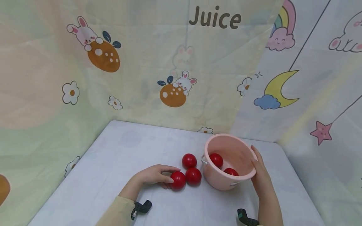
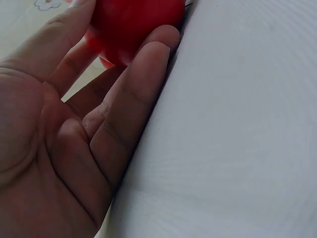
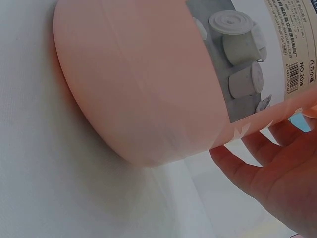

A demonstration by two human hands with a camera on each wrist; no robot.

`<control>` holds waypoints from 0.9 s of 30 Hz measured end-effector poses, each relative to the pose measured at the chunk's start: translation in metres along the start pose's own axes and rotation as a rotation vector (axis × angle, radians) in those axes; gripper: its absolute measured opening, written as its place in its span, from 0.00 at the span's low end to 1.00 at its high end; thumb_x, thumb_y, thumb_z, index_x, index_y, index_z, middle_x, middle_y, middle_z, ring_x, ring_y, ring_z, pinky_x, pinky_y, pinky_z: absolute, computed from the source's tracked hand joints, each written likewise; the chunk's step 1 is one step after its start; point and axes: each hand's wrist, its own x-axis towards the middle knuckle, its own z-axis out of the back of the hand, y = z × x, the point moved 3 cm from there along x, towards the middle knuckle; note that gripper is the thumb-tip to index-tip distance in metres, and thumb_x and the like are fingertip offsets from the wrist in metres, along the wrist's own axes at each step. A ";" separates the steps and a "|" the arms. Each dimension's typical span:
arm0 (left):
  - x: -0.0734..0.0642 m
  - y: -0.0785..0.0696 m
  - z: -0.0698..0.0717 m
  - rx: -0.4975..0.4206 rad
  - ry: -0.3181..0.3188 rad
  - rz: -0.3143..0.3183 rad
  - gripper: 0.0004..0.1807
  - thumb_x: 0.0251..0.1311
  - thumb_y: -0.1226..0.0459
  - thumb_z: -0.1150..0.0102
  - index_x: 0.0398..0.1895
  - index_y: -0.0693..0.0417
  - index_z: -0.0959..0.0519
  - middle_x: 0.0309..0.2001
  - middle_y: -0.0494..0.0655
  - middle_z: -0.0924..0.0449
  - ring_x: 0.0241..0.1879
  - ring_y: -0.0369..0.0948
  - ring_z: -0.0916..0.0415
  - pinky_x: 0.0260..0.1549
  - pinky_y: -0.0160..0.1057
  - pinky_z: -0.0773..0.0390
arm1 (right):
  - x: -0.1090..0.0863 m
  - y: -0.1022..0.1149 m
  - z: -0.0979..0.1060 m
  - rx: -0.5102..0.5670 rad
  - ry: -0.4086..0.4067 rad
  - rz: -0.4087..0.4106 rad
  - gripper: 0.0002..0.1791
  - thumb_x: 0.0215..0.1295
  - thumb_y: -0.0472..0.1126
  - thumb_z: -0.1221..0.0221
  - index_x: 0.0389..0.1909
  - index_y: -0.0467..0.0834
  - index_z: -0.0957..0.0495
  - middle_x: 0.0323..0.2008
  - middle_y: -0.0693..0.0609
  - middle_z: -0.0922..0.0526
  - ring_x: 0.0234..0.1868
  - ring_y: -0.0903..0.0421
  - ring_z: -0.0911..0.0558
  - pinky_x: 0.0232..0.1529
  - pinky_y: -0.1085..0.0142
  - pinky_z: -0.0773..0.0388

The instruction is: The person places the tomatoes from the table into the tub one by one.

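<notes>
My left hand (image 1: 152,175) holds a glossy red ball (image 1: 179,181) on the table, thumb on the near side and fingers around the left and far sides. The left wrist view shows this ball (image 2: 131,25) between thumb and fingers, low against the tabletop. Touching its right side is a second red ball (image 1: 193,176), with a third red ball (image 1: 189,161) just behind. At the right, my right hand (image 1: 260,174) grips the side of a pink bucket (image 1: 220,182) near its rim. Inside the bucket lie two red balls (image 1: 216,160), one partly hidden by the near rim.
A white-covered table (image 1: 141,141) bears everything. Behind and beside it hang cartoon-printed cloths (image 1: 135,62). The bucket carries a printed label (image 3: 242,54) on its outer wall and a white handle joint (image 1: 204,160) at its left rim.
</notes>
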 end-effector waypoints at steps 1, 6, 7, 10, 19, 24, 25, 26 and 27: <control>0.000 0.000 0.000 0.000 -0.001 -0.002 0.25 0.59 0.55 0.33 0.61 0.30 0.23 0.58 0.44 0.23 0.42 0.45 0.16 0.38 0.44 0.13 | 0.000 0.000 0.000 0.000 0.000 0.001 0.33 0.73 0.67 0.58 0.73 0.81 0.62 0.79 0.63 0.56 0.79 0.47 0.53 0.70 0.44 0.42; 0.001 0.003 0.000 -0.004 -0.007 -0.001 0.25 0.59 0.55 0.33 0.61 0.29 0.23 0.57 0.44 0.22 0.42 0.46 0.16 0.38 0.44 0.13 | 0.000 0.000 -0.001 0.005 -0.004 0.002 0.33 0.72 0.67 0.58 0.73 0.81 0.62 0.79 0.64 0.56 0.80 0.47 0.53 0.71 0.43 0.42; 0.001 0.003 0.001 -0.005 -0.008 0.002 0.25 0.59 0.54 0.33 0.60 0.29 0.23 0.56 0.44 0.22 0.42 0.46 0.16 0.38 0.44 0.13 | 0.000 0.000 -0.001 0.007 -0.005 0.002 0.33 0.72 0.67 0.58 0.73 0.81 0.62 0.79 0.64 0.56 0.80 0.47 0.53 0.71 0.42 0.42; 0.001 0.003 0.001 -0.006 -0.011 0.010 0.24 0.59 0.54 0.32 0.60 0.29 0.22 0.55 0.44 0.21 0.41 0.46 0.16 0.38 0.44 0.13 | 0.000 -0.001 -0.001 0.015 -0.006 0.003 0.33 0.72 0.67 0.58 0.73 0.81 0.62 0.79 0.65 0.57 0.80 0.47 0.53 0.71 0.41 0.43; -0.002 -0.002 0.001 -0.009 -0.007 0.015 0.25 0.59 0.54 0.32 0.61 0.32 0.22 0.57 0.46 0.22 0.41 0.45 0.15 0.39 0.43 0.13 | 0.000 -0.001 -0.001 0.012 -0.006 0.011 0.33 0.72 0.67 0.58 0.73 0.82 0.62 0.79 0.65 0.57 0.80 0.47 0.53 0.71 0.41 0.42; -0.003 -0.005 0.009 -0.005 -0.018 0.004 0.25 0.57 0.53 0.31 0.60 0.30 0.22 0.57 0.45 0.22 0.43 0.46 0.16 0.39 0.45 0.13 | 0.000 -0.001 -0.002 0.011 -0.005 0.005 0.34 0.72 0.67 0.58 0.72 0.82 0.63 0.79 0.65 0.57 0.80 0.47 0.53 0.71 0.42 0.41; -0.003 -0.008 0.011 0.005 -0.021 0.001 0.25 0.57 0.52 0.31 0.60 0.29 0.22 0.57 0.44 0.22 0.44 0.46 0.17 0.40 0.45 0.14 | 0.000 -0.001 -0.002 0.011 -0.006 0.003 0.34 0.72 0.67 0.58 0.72 0.82 0.63 0.79 0.66 0.57 0.80 0.47 0.53 0.71 0.43 0.41; -0.004 -0.010 0.014 0.014 -0.024 -0.002 0.25 0.57 0.52 0.31 0.60 0.28 0.22 0.57 0.44 0.22 0.44 0.46 0.17 0.40 0.45 0.14 | 0.000 -0.001 -0.001 0.012 -0.007 0.002 0.34 0.71 0.68 0.58 0.72 0.82 0.63 0.79 0.65 0.57 0.80 0.47 0.53 0.71 0.43 0.41; -0.004 -0.013 0.017 0.028 -0.027 -0.005 0.25 0.57 0.51 0.32 0.60 0.27 0.22 0.56 0.43 0.22 0.45 0.46 0.18 0.41 0.44 0.14 | 0.000 -0.001 -0.001 0.014 -0.008 0.000 0.34 0.71 0.68 0.58 0.72 0.82 0.63 0.79 0.65 0.57 0.80 0.47 0.53 0.71 0.43 0.41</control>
